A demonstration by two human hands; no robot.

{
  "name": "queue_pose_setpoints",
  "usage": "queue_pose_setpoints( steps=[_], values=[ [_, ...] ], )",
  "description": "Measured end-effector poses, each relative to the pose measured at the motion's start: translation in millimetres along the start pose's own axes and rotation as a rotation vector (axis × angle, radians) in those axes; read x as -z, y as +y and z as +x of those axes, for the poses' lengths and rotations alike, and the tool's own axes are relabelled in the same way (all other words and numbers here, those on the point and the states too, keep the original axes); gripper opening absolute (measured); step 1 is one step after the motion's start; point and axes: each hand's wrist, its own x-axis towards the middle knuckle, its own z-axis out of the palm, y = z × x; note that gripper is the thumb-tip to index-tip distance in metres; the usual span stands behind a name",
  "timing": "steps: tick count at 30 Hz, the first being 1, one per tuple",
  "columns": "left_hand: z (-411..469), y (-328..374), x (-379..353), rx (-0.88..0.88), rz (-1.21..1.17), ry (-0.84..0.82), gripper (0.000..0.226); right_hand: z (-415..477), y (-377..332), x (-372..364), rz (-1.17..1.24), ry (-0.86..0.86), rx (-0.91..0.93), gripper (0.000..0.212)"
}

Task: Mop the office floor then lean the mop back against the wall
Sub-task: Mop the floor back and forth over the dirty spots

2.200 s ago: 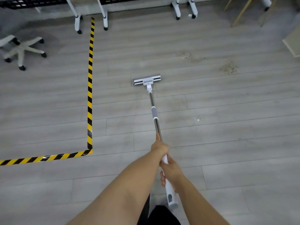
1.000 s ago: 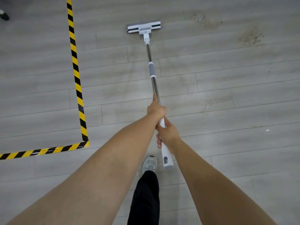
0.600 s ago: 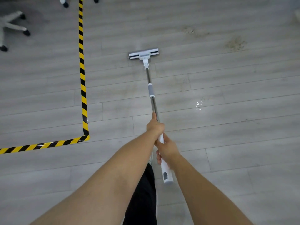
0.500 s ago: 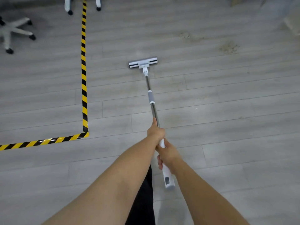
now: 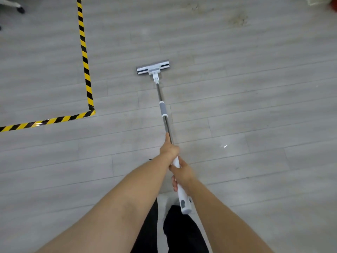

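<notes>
Both hands grip the mop [image 5: 165, 114].
Left hand [image 5: 169, 149] wraps the pole above right hand [image 5: 182, 173]; head flat on floor [image 5: 255, 106], frame centre.

Yellow-black hazard tape [image 5: 85, 70] forms corner upper left; chair caster [image 5: 20, 10] top-left edge; dirt smudge [image 5: 238, 20] far right.

Yellow-and-black striped tape [image 5: 85, 57] is crossing pale grey plank floor [image 5: 255, 106]; the mop [image 5: 152, 69] is showing white and grey, its pole silver.
</notes>
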Motion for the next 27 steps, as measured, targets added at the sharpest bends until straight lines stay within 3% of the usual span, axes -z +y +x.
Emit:
queue_pose_setpoints(
  steps=[7,9,11,17,21,27],
  values=[
    [10.2,3.4,23.7,-0.022,0.04,0.024,0.099,12.9,-11.2,-27.3,0.019,0.021,-0.021,0.03],
    [20.8,0.9,31.7,-0.013,0.047,0.016,0.096,23.8,-12.9,-38.9,0.012,0.028,-0.035,0.051],
    [34.3,1.2,41.1,-0.012,0.061,0.01,0.095,35.1,-21.1,-49.4,0.02,0.024,-0.062,0.06],
    [97.3,33.6,83.8,-0.045,0.066,0.015,0.096,79.1,-80.3,-72.8,-0.024,0.056,0.006,0.041],
    [139.1,73.1,118.0,-0.077,0.071,0.02,0.093,117.5,-132.3,-84.5,0.049,0.079,0.01,0.044],
    [192.6,125.6,152.9,-0.107,0.049,0.016,0.095,165.5,-194.2,-90.7,0.121,0.101,0.011,0.023]
  ],
)
